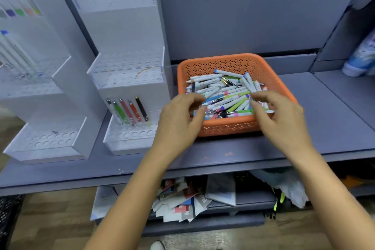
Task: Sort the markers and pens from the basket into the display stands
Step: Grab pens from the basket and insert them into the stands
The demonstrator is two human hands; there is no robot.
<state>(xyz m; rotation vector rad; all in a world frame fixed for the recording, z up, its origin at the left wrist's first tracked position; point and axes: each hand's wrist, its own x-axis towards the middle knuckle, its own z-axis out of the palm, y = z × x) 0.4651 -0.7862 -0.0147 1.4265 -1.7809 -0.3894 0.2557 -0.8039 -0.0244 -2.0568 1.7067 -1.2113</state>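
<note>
**A:** Where do the pens [225,95] stand now?

**B:** Nearly all lie heaped in the orange basket [233,63], crossing each other at every angle. Five more stand upright in the display stand [125,79] just left of the basket. A second stand [40,97] sits further left of it with a few thin markers.

**A:** And the hands?

**B:** Both hover over the near edge of the basket. The left hand [180,119] is at the near-left corner, fingers loosely curled with a gap to the thumb, and I see nothing in it. The right hand [282,119] reaches in from the near-right side. Its thumb and forefinger close toward a green-tipped pen, but I cannot tell whether they have it yet.

**A:** How would you pick well here?

**B:** I'd take one that lies on top, pinch it mid-barrel and lift it straight out so it doesn't drag its neighbours. Then sort by kind: the thick white barrels with coloured caps look like markers, while the slim ones with metal clips match the five left of the basket. Drop each tip-down into a free hole.

**A:** Anything about the materials?

**B:** The barrels look smooth, round plastic and likely to roll or slip. The basket is perforated plastic with sloping walls. The stands are white, stepped, with clear fronts and rows of round holes.
</note>
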